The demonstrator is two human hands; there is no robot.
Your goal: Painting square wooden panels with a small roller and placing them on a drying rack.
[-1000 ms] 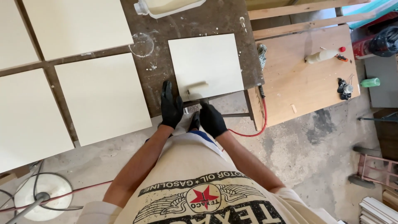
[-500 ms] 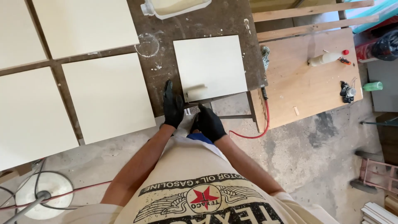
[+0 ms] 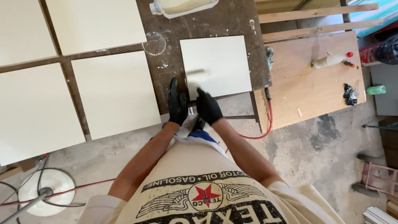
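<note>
Workbench [image 3: 232, 25]; roller [image 3: 196, 73] above right grip [image 3: 208, 107]

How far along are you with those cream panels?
Four large cream panels already lie spread out on the left, evenly coloured. In hand is the small square panel on the dark workbench: the right hand works a blurred small roller over it while the left hand rests at the bench edge. I cannot tell how much of that panel remains.

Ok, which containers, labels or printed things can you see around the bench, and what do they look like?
White plastic jug: top edge of the dark bench, lying flat, partly cut off.
Pale squeeze bottle: on the wooden board at right, lying on its side, red cap beside it.
Small green container: right of the board.
Shirt print: red star in a round emblem with wings, black lettering.
</note>
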